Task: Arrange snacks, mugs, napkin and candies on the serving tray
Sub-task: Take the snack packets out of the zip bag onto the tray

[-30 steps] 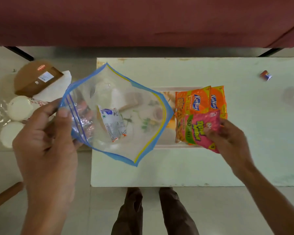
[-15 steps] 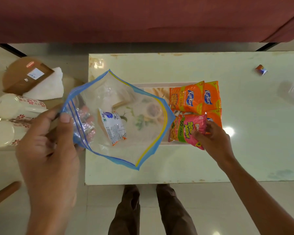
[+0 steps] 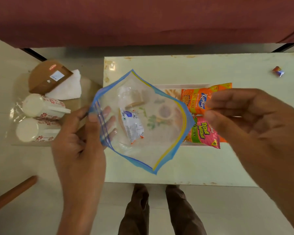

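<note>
Left hand (image 3: 78, 143) pinches the limp, light zip bag (image 3: 139, 122) at its nine-o'clock zipper edge; right hand (image 3: 255, 119), fingers loosely spread, should pluck the slippery sachet (image 3: 131, 127) inside.

2 snack packets (image 3: 202, 116) lie on the tray (image 3: 185, 86); 2 floral mugs (image 3: 39, 117) lie left.

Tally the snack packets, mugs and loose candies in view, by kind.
Orange snack packets: 1 visible
Pink snack packets: 1
Mugs: 2
Loose candies: 1
Total: 5
</note>
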